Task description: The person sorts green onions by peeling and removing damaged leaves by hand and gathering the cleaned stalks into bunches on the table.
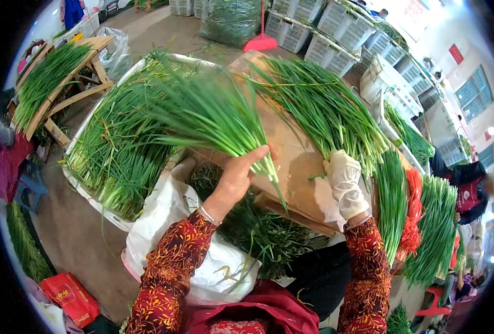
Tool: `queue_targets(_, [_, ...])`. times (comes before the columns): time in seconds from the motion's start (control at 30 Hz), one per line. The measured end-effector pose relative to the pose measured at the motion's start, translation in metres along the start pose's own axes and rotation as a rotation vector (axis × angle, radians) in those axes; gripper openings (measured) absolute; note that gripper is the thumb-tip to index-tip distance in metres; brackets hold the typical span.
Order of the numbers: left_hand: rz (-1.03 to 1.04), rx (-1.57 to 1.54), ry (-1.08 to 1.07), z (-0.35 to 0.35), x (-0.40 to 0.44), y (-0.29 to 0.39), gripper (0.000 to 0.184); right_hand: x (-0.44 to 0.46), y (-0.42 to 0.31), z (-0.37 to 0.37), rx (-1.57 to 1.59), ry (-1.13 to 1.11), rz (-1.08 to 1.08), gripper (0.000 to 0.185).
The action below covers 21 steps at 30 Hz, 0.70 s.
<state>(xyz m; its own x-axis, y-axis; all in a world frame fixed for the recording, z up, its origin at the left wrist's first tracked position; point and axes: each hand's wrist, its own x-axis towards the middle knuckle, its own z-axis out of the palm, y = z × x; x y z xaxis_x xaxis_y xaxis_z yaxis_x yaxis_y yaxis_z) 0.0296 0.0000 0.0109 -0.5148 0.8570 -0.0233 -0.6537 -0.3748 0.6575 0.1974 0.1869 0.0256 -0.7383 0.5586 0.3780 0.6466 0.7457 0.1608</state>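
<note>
My left hand, bare and with a bracelet at the wrist, is closed around the stalk ends of a bunch of green chives. The leaves fan out up and to the left, over a white crate filled with more chives. My right hand wears a pale glove. Its fingers are curled at the white stalk ends of a chive pile on the wooden board; the fingertips are partly hidden.
A white sack and loose trimmings lie below the board. To the right are sorted chives, a bundle of red ties and a person. Stacked crates and a red dustpan stand behind.
</note>
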Motion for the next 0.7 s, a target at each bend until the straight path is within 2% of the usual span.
queue_targets(0.07, [-0.054, 0.002, -0.072, -0.002, 0.000, -0.004, 0.020, -0.002, -0.003, 0.000, 0.017, -0.013, 0.006, 0.019])
queue_targets(0.2, [-0.129, 0.014, -0.002, 0.002, -0.005, -0.009, 0.023, -0.002, -0.004, -0.007, -0.007, -0.081, 0.017, 0.016])
queue_targets(0.27, [-0.118, 0.014, -0.012, 0.003, -0.006, -0.010, 0.026, 0.002, -0.018, -0.049, 0.388, -0.240, 0.190, 0.016])
queue_targets(0.3, [-0.135, -0.004, 0.002, 0.005, -0.007, -0.009, 0.027, 0.004, -0.021, -0.065, 0.617, -0.403, 0.339, 0.022])
queue_targets(0.33, [-0.153, -0.020, 0.017, 0.005, -0.008, -0.009, 0.029, -0.002, -0.028, -0.072, 0.914, -0.340, 0.416, 0.018])
queue_targets(0.4, [-0.174, -0.016, -0.019, 0.003, -0.007, -0.013, 0.029, -0.017, -0.043, -0.082, 1.253, -0.319, 0.442, 0.014])
queue_targets(0.47, [-0.126, 0.056, 0.012, 0.004, -0.006, -0.023, 0.027, -0.029, -0.061, -0.080, 1.357, -0.312, 0.411, 0.012])
queue_targets(0.5, [-0.045, 0.064, -0.013, 0.004, -0.005, -0.027, 0.028, -0.033, -0.063, -0.074, 1.203, -0.306, 0.371, 0.013])
queue_targets(0.53, [-0.054, 0.065, -0.005, -0.001, -0.006, -0.025, 0.028, -0.034, -0.061, -0.066, 1.206, -0.316, 0.378, 0.013])
queue_targets(0.6, [-0.239, 0.095, -0.035, -0.004, -0.007, -0.019, 0.029, -0.029, -0.056, -0.053, 0.842, -0.091, 0.293, 0.018])
queue_targets(0.63, [-0.124, 0.060, -0.023, -0.001, -0.007, -0.020, 0.028, -0.024, -0.054, -0.058, 0.732, -0.187, 0.328, 0.027])
queue_targets(0.67, [-0.130, 0.057, -0.027, 0.001, -0.006, -0.018, 0.028, -0.020, -0.054, -0.057, 0.728, -0.187, 0.335, 0.027])
queue_targets(0.7, [-0.137, 0.047, 0.003, 0.001, -0.006, -0.015, 0.027, -0.017, -0.056, -0.053, 0.551, -0.281, 0.266, 0.030])
